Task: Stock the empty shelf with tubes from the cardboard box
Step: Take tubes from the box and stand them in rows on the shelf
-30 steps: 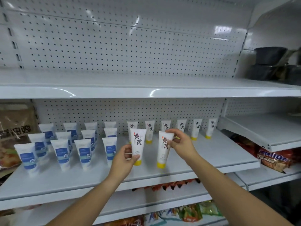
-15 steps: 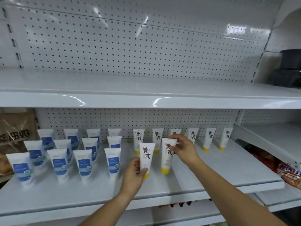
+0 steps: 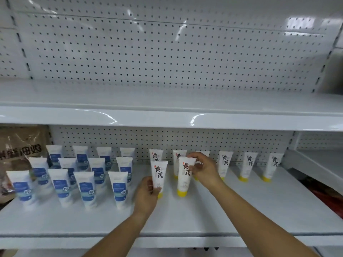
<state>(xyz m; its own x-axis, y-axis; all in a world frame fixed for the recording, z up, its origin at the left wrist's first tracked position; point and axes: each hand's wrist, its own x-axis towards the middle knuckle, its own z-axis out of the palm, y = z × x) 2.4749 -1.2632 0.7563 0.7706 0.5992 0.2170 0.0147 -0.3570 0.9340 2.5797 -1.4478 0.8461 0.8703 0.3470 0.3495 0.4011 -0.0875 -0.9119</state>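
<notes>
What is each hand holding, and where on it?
Left hand grips one yellow-capped tube low, near its cap; right hand pinches the neighbouring tube at its top.

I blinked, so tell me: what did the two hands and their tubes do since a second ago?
Hardly anything. The right tube seems nudged slightly toward the left tube. The left hand still grips its tube low down, and the right hand still pinches its tube's top. The other tubes stayed; only the view shifted.

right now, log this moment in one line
left hand grips front-left yellow-capped tube | right hand pinches front-right yellow-capped tube | both cap-down on shelf
</notes>
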